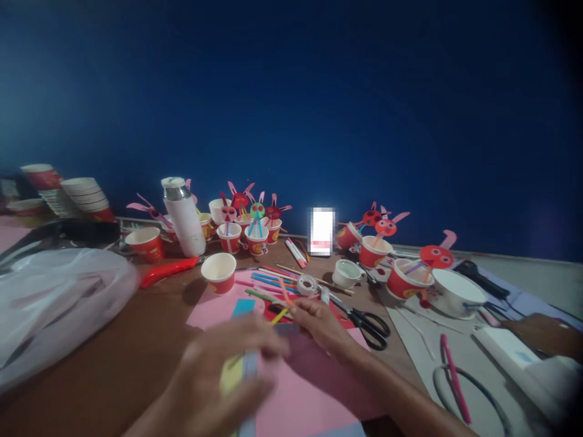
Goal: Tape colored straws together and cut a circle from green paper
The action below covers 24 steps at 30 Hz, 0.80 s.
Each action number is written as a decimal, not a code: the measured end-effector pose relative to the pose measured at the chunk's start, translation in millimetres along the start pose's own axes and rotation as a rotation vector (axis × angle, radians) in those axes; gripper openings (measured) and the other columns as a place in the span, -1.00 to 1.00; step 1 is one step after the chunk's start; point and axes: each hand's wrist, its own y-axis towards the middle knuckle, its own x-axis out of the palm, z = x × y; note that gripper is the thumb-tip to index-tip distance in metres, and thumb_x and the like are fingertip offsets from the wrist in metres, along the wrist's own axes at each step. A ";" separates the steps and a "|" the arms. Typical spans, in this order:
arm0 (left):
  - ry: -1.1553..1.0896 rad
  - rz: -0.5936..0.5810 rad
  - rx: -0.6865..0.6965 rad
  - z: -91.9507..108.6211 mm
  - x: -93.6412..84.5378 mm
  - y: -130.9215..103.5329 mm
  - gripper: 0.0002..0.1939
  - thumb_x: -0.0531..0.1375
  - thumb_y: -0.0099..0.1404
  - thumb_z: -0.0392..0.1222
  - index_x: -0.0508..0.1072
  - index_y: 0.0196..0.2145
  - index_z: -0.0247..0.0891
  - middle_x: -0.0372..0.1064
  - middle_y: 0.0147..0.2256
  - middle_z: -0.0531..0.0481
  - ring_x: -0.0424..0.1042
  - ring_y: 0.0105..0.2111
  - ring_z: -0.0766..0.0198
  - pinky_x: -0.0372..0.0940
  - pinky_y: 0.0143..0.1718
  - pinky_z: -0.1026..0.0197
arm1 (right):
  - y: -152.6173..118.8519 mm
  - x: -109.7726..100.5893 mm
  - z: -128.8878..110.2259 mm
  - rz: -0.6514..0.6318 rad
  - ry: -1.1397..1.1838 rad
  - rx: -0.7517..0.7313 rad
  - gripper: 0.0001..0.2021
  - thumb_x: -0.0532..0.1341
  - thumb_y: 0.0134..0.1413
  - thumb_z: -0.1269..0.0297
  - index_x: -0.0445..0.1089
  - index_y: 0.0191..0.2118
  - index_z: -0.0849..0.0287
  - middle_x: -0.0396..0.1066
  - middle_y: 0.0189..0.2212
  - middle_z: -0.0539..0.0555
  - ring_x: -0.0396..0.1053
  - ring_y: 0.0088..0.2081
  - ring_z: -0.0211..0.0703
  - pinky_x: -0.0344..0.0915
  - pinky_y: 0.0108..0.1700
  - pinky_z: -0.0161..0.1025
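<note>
My right hand (319,325) is closed in a pinch over the pink paper, with a thin orange stick (285,292) rising from its fingertips. A yellow stick (279,316) lies at the same fingertips; whether it is held too I cannot make out. My left hand (223,364), smeared by motion, hovers lower left with thumb and fingers apart and nothing visible between them. Sheets of pink paper (300,394) lie below both hands. Just beyond are coloured sticks (268,281), a roll of tape (307,284) and black-handled scissors (373,328).
An open paper cup (218,273) stands ahead, near a red cutter (168,271) and a white flask (183,218). Several cups hold paper animal faces (257,210). A plastic bag (68,303) lies left; another person's hand (542,334) is at right. A bright screen (322,229) stands behind.
</note>
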 end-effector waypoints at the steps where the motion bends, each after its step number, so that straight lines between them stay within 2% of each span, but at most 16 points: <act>1: -0.004 -0.014 0.009 -5.1 4.2 10.8 -0.80 0.16 0.21 -0.11 0.45 -0.21 -0.15 0.41 -0.17 -0.05 0.36 -0.14 0.12 0.31 -0.12 0.03 | -2.0 -2.1 -4.2 -0.085 -0.040 0.025 -0.66 0.18 0.01 0.00 0.30 -0.50 0.23 0.14 -0.67 -0.10 0.00 -0.64 -0.41 -0.10 -0.58 -0.40; 3: -0.025 -0.092 -0.015 -15.4 11.8 29.3 -0.80 0.17 0.18 -0.12 0.48 -0.24 -0.17 0.42 -0.17 -0.05 0.35 -0.11 0.10 0.28 -0.08 0.06 | -6.9 -6.5 -12.3 -0.245 -0.106 0.034 -0.68 0.17 0.03 0.04 0.34 -0.48 0.24 0.22 -0.63 -0.07 0.07 -0.61 -0.40 -0.03 -0.55 -0.41; 5: -0.047 -0.231 -0.114 -24.3 18.6 41.0 -0.74 0.15 0.17 -0.10 0.48 -0.21 -0.21 0.42 -0.13 -0.08 0.36 -0.10 0.11 0.28 -0.11 0.11 | -11.7 -10.2 -19.7 -0.350 -0.156 0.022 -0.70 0.16 0.05 0.07 0.37 -0.45 0.24 0.27 -0.60 -0.05 0.11 -0.59 -0.40 0.01 -0.54 -0.42; 8: -0.075 -0.443 -0.278 -33.3 27.8 45.6 -0.69 0.16 0.12 -0.06 0.48 -0.20 -0.23 0.46 -0.20 -0.06 0.40 -0.21 0.15 0.29 -0.23 0.19 | -15.7 -12.6 -28.3 -0.396 -0.193 0.001 -0.73 0.17 0.05 0.11 0.40 -0.44 0.23 0.29 -0.60 -0.06 0.13 -0.59 -0.39 0.03 -0.53 -0.42; 11: -0.159 -0.585 -0.363 -37.8 34.2 42.1 -0.76 0.15 0.10 -0.12 0.50 -0.29 -0.25 0.47 -0.35 0.00 0.41 -0.36 0.23 0.25 -0.38 0.28 | -14.9 -12.4 -31.6 -0.385 -0.153 0.017 -0.78 0.19 0.02 0.14 0.40 -0.39 0.22 0.30 -0.60 -0.07 0.18 -0.58 -0.38 0.08 -0.52 -0.42; 15: -0.240 -0.595 -0.434 -41.3 35.4 36.9 -0.83 0.12 0.10 -0.18 0.43 -0.53 -0.31 0.34 -0.55 0.06 0.29 -0.53 0.34 0.13 -0.52 0.33 | -9.1 -15.7 -24.7 -0.281 -0.010 0.052 -0.79 0.23 -0.03 0.17 0.35 -0.33 0.21 0.30 -0.60 -0.09 0.23 -0.57 -0.37 0.12 -0.51 -0.42; 19: -0.302 -0.638 -0.487 -53.4 34.8 29.6 -0.74 0.11 0.16 -0.04 0.40 -0.49 -0.30 0.29 -0.57 0.08 0.27 -0.55 0.35 0.12 -0.52 0.33 | -2.8 -24.5 -15.3 -0.167 0.079 0.014 -0.74 0.23 -0.03 0.11 0.30 -0.46 0.24 0.32 -0.61 -0.07 0.19 -0.60 -0.40 0.10 -0.52 -0.42; 22: -0.327 -0.523 -0.548 -68.9 39.5 22.1 -0.64 0.04 0.22 0.07 0.41 -0.40 -0.30 0.29 -0.56 0.05 0.28 -0.55 0.34 0.15 -0.51 0.30 | -1.7 -30.2 -15.8 -0.140 0.101 0.022 -0.70 0.25 -0.06 0.08 0.30 -0.49 0.25 0.27 -0.64 -0.09 0.13 -0.62 -0.43 0.04 -0.54 -0.42; 24: -0.352 -0.429 -0.584 -76.9 44.5 17.4 -0.60 -0.01 0.24 0.09 0.40 -0.35 -0.31 0.30 -0.54 0.04 0.27 -0.56 0.33 0.14 -0.54 0.30 | -3.4 -33.2 -18.1 -0.166 0.086 0.037 -0.69 0.24 -0.05 0.07 0.30 -0.50 0.25 0.25 -0.64 -0.10 0.12 -0.62 -0.43 0.02 -0.54 -0.42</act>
